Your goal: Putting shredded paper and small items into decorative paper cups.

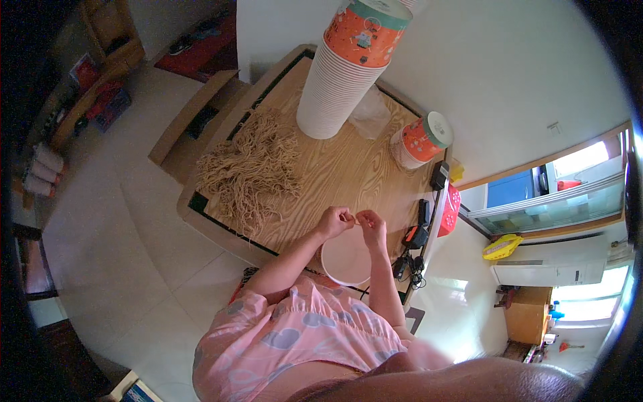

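My left hand and my right hand meet over the table's near side, fingertips pinched close together. Something thin and tan shows between them, too small to make out. Just below the hands, close to my body, a white round paper bucket shows its pale inside; whether a hand touches its rim I cannot tell. To the left of my hands lies a loose, tangled heap of tan twisted cords. Beyond them rises a tall stack of nested white paper buckets, the top one printed orange and green.
A shorter upside-down bucket stack stands at the wooden table's far right, near a clear plastic bag. Black adapters and cables line the right edge, beside a red plastic container. An open cardboard box adjoins the table's left side.
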{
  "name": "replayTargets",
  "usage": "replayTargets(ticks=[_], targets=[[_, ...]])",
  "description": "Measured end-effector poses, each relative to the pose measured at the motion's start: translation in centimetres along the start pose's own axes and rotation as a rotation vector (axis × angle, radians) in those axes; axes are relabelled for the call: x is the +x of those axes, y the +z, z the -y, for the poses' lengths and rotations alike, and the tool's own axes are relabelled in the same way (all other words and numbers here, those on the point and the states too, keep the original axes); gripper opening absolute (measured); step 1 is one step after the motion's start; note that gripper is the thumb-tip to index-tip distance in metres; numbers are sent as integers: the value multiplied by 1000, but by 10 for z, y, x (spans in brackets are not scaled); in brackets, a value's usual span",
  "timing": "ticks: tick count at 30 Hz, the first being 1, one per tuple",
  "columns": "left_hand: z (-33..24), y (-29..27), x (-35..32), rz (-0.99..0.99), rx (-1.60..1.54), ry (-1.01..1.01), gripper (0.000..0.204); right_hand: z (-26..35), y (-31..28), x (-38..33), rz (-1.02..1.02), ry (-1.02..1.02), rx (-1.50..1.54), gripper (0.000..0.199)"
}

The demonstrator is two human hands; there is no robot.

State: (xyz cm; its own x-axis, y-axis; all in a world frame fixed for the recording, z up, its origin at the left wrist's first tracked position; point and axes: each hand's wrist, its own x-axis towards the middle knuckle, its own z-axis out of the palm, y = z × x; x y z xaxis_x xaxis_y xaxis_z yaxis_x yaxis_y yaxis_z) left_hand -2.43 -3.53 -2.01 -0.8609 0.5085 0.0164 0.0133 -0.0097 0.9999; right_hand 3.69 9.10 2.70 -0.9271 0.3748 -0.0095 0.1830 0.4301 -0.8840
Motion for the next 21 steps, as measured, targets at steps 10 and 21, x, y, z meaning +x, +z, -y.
replayTargets(ticks=[10, 21], targets=[[-9, -1, -3, 43, 1, -24, 16, -5, -9, 2, 75, 93, -88, 10], [-18, -9, -2, 42, -409, -290, 6, 14, -5, -3, 56, -6, -65, 2]])
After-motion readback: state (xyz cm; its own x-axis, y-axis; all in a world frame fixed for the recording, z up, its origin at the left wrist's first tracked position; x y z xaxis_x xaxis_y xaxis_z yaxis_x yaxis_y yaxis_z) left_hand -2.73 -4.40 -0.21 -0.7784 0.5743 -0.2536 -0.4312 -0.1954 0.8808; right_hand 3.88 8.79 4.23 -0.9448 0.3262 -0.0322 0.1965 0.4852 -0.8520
